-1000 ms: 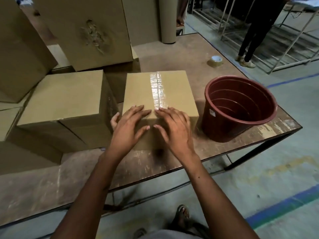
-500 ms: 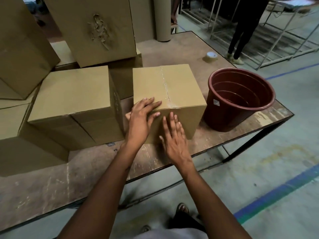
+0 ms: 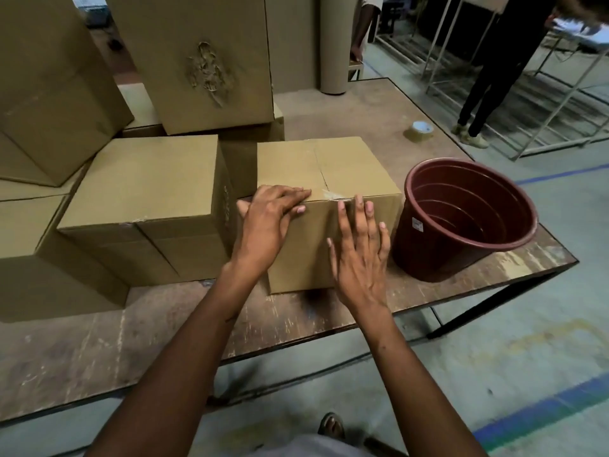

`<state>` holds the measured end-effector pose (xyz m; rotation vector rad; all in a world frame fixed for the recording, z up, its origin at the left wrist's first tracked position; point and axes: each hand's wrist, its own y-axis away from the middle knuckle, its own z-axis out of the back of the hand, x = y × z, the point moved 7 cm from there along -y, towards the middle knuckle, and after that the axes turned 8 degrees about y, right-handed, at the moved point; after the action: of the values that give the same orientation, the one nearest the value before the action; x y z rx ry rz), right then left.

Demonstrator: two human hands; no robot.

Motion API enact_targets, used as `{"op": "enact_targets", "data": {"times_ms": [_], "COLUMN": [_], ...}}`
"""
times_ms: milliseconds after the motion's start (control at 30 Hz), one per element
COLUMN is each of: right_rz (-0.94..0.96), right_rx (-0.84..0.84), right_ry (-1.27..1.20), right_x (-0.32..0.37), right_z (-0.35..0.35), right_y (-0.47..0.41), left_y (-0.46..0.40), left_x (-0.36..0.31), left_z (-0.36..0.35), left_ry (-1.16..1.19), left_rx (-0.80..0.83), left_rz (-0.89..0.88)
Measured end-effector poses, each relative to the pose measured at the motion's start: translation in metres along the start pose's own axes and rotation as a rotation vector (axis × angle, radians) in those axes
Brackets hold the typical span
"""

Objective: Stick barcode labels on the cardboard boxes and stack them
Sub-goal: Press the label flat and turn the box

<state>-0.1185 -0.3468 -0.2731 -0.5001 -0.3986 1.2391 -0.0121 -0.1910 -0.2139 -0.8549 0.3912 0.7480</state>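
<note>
From the head camera, the cardboard box (image 3: 324, 179) sits near the front edge of the wooden table (image 3: 138, 341), between a second closed box (image 3: 145, 179) on its left and the red-brown bucket (image 3: 468, 219) on its right. A second ago both hands lay on the box's top over a shiny strip of tape; now the right hand (image 3: 361, 255) has slid down onto the front face, palm flat, fingers straight and slightly spread with the tips at the top edge. The left hand (image 3: 268, 222) has shifted to the front-left top corner, fingers bent over the edge onto the top, thumb out of sight behind the side. The tape strip shows now only as a small creased patch (image 3: 331, 194) at the front edge by the top seam. The bucket stands just beside the box, close to where the right hand works. Larger cartons (image 3: 197, 61) crowd the back left of the table, one with a torn front. A tape roll (image 3: 421, 130) lies near the far right edge, and a person in dark trousers (image 3: 491, 77) stands beyond it beside metal racks (image 3: 560, 94).
</note>
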Motion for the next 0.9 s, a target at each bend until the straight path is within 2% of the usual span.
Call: {"op": "enact_targets", "data": {"times_ms": [167, 400, 467, 533, 600, 700, 767, 833, 900], "right_rz": [0.120, 0.315, 0.264, 0.074, -0.077, -0.069, -0.068, -0.100, -0.112], "right_rx": [0.031, 0.080, 0.015, -0.028, 0.024, 0.155, 0.182, 0.191, 0.197], "right_ry": [-0.068, -0.136, -0.158, -0.136, -0.121, -0.265, -0.308, -0.254, -0.220], "right_x": [0.001, 0.010, -0.003, -0.023, -0.036, -0.031, -0.026, -0.021, -0.016], "right_z": [0.011, -0.002, 0.006, 0.010, 0.005, -0.010, -0.017, -0.018, -0.017], "right_y": [-0.041, -0.035, -0.038, -0.054, -0.073, -0.092, -0.096, -0.096, -0.097], "left_y": [-0.031, -0.068, -0.071, -0.077, -0.084, -0.080, -0.061, -0.033, -0.005], "left_x": [-0.013, -0.010, -0.001, 0.010, 0.020, 0.030, 0.032, 0.036, 0.039], "left_z": [0.009, 0.029, 0.039, 0.047, 0.052, 0.050, 0.037, 0.020, -0.003], "left_ry": [-0.058, -0.102, -0.082, -0.009, 0.030, 0.050, -0.006, -0.065, -0.183], "left_rx": [-0.004, -0.044, -0.038, 0.003, -0.023, -0.201, -0.252, -0.250, -0.180], "left_rz": [0.048, 0.152, 0.210, 0.243, 0.242, 0.182, 0.137, 0.112, 0.101]}}
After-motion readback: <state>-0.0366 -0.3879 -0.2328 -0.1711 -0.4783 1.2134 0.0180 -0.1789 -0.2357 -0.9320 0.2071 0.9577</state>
